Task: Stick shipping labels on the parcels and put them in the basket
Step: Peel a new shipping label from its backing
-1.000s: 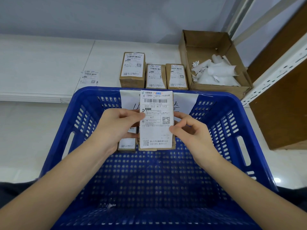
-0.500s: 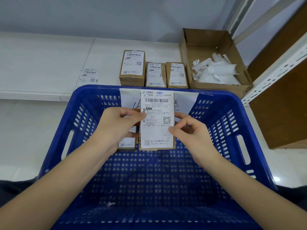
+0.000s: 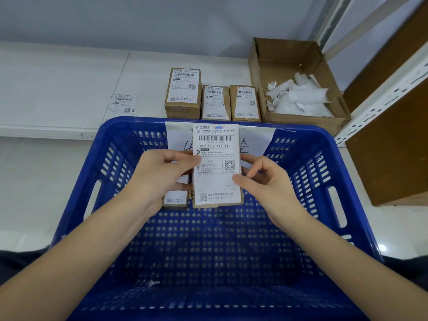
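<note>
A small brown parcel, its face covered by a white shipping label, is held above the blue plastic basket. My left hand grips the parcel's left edge, thumb on the label. My right hand pinches its right edge with thumb and fingertips. Another labelled parcel lies on the basket floor, partly hidden behind my left hand. Three labelled parcels stand in a row on the white shelf beyond the basket.
A loose label sheet lies on the white shelf at the left. An open cardboard box holding crumpled white backing paper stands at the right. A white metal rack upright and a brown panel flank the right side.
The parcel and both hands have stayed almost in place over the basket. My right thumb has shifted slightly on the label's right edge.
</note>
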`<state>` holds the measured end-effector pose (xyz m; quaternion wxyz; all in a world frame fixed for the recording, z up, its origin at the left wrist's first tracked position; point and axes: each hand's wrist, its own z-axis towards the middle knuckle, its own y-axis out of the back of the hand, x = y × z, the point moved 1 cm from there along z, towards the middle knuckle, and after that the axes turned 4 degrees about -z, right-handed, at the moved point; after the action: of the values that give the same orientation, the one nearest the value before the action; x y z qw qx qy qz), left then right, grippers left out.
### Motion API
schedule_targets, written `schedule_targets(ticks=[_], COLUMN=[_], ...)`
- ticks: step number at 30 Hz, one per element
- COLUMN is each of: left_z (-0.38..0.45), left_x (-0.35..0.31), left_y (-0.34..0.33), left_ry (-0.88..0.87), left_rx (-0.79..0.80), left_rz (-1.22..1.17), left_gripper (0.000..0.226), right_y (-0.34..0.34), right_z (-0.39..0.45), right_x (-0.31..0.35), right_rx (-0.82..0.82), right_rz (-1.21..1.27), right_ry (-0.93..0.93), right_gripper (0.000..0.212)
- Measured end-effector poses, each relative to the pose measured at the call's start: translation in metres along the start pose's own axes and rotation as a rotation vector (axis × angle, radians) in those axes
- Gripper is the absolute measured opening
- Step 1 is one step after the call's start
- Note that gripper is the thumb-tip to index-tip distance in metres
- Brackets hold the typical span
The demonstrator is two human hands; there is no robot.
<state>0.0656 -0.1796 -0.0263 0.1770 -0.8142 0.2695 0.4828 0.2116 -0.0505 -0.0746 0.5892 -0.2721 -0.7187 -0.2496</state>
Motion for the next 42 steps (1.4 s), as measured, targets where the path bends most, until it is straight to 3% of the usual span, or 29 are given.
schedule_targets(ticks=[4,8,11,20,22,30,35,42], left_z=[0.0,0.002,0.002,-0.002,-0.003,-0.005,-0.008,-0.008], left_x=[-0.002,-0.006,-0.007,-0.015,-0.013,-0.009,-0.007,-0.004], left_y=[0.002,0.007,0.008,0.008,0.006,0.0,-0.001,-0.004], left_ry=[-0.003,0.012,0.021,0.052,0.065,0.053,0.036,0.043], left_rx=[-0.011,-0.008,0.0,0.107,0.115,0.142,0.157,0.167], left_rz=[0.002,-0.004,0.011,0.074,0.064,0.103,0.122,0.157], left_gripper=[0.009,0.01,0.01,0.007,0.007,0.006,0.006,0.005], right_y=[0.001,0.005,0.007,0.016,0.019,0.022,0.02,0.015], right_z=[-0.001,0.002,0.003,0.008,0.009,0.011,0.011,0.009], right_x=[0.003,0.008,0.009,0.023,0.025,0.026,0.029,0.029], right_rx=[0.126,0.286,0.386,0.343,0.339,0.287,0.194,0.123], right_rz=[-0.06,-0.11,-0.206,-0.528,-0.536,-0.326,-0.351,-0.316], right_ry=[0.053,0.106,0.127,0.139,0.154,0.16,0.167,0.115], right_gripper=[0.029,0.084,0.105,0.127,0.122,0.072,0.044,0.032])
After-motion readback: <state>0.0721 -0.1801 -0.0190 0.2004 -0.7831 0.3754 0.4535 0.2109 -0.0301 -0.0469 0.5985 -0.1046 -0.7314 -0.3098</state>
